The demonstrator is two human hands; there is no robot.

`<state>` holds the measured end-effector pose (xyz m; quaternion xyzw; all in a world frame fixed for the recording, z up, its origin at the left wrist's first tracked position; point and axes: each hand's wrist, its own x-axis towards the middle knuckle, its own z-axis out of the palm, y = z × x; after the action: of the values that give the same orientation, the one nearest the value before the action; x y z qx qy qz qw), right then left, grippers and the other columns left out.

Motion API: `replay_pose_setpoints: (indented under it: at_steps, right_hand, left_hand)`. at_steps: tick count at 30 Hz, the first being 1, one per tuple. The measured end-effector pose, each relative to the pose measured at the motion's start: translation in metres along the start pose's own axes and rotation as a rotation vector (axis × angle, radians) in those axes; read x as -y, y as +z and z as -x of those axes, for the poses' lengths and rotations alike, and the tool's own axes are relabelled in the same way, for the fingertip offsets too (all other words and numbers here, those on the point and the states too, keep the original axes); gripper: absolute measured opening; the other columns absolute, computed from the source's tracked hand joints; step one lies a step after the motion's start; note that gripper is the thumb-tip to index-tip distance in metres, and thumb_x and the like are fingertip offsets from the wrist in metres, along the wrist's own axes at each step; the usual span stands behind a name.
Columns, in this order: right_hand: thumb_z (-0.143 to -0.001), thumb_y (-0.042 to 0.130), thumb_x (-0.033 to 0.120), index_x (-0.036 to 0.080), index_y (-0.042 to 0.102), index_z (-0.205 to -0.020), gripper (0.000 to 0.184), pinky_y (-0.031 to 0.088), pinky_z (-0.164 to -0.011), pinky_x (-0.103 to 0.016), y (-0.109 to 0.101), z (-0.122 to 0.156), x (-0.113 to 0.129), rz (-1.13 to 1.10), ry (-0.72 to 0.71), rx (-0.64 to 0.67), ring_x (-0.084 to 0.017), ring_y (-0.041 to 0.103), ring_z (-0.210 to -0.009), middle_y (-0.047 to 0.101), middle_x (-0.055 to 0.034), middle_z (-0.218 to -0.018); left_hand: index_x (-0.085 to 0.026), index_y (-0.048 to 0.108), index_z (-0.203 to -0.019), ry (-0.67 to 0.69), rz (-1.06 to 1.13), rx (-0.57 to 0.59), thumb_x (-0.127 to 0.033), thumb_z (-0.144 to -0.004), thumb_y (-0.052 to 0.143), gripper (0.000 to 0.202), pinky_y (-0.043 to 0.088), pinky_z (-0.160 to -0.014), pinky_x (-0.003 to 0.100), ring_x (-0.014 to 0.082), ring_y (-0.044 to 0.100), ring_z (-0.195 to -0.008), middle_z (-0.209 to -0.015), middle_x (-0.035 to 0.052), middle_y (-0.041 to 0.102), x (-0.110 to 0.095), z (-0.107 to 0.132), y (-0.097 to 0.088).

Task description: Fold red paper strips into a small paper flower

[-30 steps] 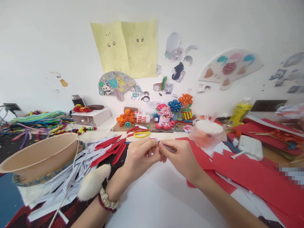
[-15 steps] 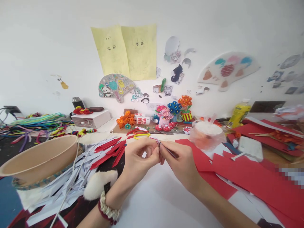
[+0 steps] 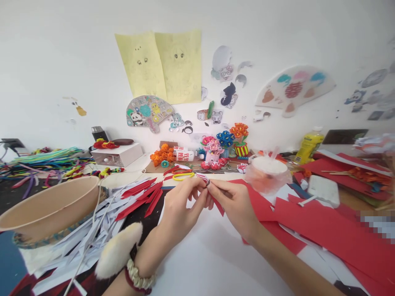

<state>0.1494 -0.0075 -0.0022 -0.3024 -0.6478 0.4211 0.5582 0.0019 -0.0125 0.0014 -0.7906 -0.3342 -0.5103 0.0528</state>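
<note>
My left hand (image 3: pixel 180 207) and my right hand (image 3: pixel 239 205) meet over a white sheet (image 3: pixel 197 259), fingertips pinched together. Between them is a small folded red-and-white paper piece (image 3: pixel 202 177), its striped end poking up past the fingers. A thin dark band (image 3: pixel 207 183) crosses it at the fingertips; what it is made of is too small to tell. Below my right fingers a red paper tip (image 3: pixel 219 208) sticks out, and whether it joins the folded piece is hidden. On my left wrist are a cream scrunchie (image 3: pixel 140 277) and a fluffy white pompom (image 3: pixel 119 250).
Folded white strips (image 3: pixel 89 234) and red strips (image 3: pixel 140 199) lie left, beside a beige basin (image 3: pixel 52 201). Yellow-handled scissors (image 3: pixel 183 176) sit ahead. Red paper sheets (image 3: pixel 327 230) cover the right, with a bagged cup (image 3: pixel 268 172) behind. Pipe-cleaner flowers (image 3: pixel 212 148) stand by the wall.
The folded piece has turned up between my fingers, so its striped end and a red tip now show. My right fingers have shifted slightly. The pompom has swung down and left.
</note>
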Motion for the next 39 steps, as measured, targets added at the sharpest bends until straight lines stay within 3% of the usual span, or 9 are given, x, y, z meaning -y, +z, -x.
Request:
replay_pose_setpoints:
  at_steps: [4, 7, 12, 16, 27, 39]
  right_hand:
    - [-0.089, 0.056, 0.042, 0.016, 0.071, -0.077, 0.032, 0.05, -0.055, -0.024, -0.004, -0.004, -0.002, -0.041, 0.033, 0.056, -0.013, 0.058, -0.057, 0.06, -0.0006, -0.061]
    - [-0.088, 0.056, 0.045, 0.016, 0.071, -0.076, 0.035, 0.051, -0.056, -0.025, -0.008, -0.006, -0.007, -0.017, 0.038, 0.062, -0.014, 0.059, -0.058, 0.061, -0.0012, -0.062]
    - [-0.087, 0.057, 0.047, 0.016, 0.069, -0.074, 0.036, 0.05, -0.056, -0.026, -0.009, -0.007, -0.015, 0.027, 0.062, 0.051, -0.015, 0.06, -0.059, 0.063, -0.0026, -0.065]
    - [-0.086, 0.058, 0.047, 0.015, 0.066, -0.071, 0.036, 0.05, -0.058, -0.027, -0.008, -0.005, -0.017, 0.036, 0.091, 0.044, -0.015, 0.061, -0.06, 0.064, -0.0035, -0.065]
    - [-0.094, 0.043, 0.043, 0.018, 0.054, -0.066, 0.039, 0.039, -0.05, -0.022, -0.008, -0.006, -0.008, 0.212, 0.078, 0.152, -0.012, 0.049, -0.054, 0.056, 0.0, -0.061]
    - [-0.092, 0.045, 0.037, 0.019, 0.049, -0.062, 0.035, 0.036, -0.053, -0.023, -0.011, -0.007, -0.011, 0.282, 0.046, 0.128, -0.012, 0.047, -0.058, 0.05, 0.0015, -0.06]
  left_hand:
    - [-0.018, 0.054, -0.093, 0.09, -0.207, 0.042, -0.016, -0.09, 0.054, 0.004, 0.044, -0.06, 0.02, 0.0092, 0.057, -0.066, -0.079, -0.0003, 0.063, 0.003, 0.0, 0.001]
    - [-0.018, 0.054, -0.093, 0.081, -0.33, 0.095, -0.019, -0.093, 0.048, 0.006, 0.042, -0.057, 0.021, 0.0104, 0.056, -0.064, -0.075, -0.0004, 0.062, 0.003, 0.002, 0.001]
    - [-0.019, 0.052, -0.09, 0.001, -0.316, 0.193, -0.016, -0.094, 0.044, 0.01, 0.038, -0.054, 0.022, 0.011, 0.054, -0.063, -0.076, -0.0016, 0.059, 0.005, 0.007, 0.002]
    - [-0.02, 0.052, -0.09, 0.022, -0.327, 0.171, -0.014, -0.094, 0.04, 0.013, 0.039, -0.057, 0.023, 0.0131, 0.055, -0.067, -0.078, 0.0003, 0.059, 0.01, 0.011, 0.005]
    - [-0.019, 0.051, -0.09, -0.126, -0.149, 0.215, -0.016, -0.094, 0.039, 0.014, 0.042, -0.057, 0.023, 0.013, 0.056, -0.065, -0.078, 0.0014, 0.062, 0.013, 0.006, 0.005]
    - [-0.019, 0.05, -0.081, -0.217, 0.146, 0.234, -0.014, -0.091, 0.043, 0.013, 0.041, -0.056, 0.022, 0.0105, 0.053, -0.06, -0.071, -0.0006, 0.062, 0.007, -0.003, 0.003]
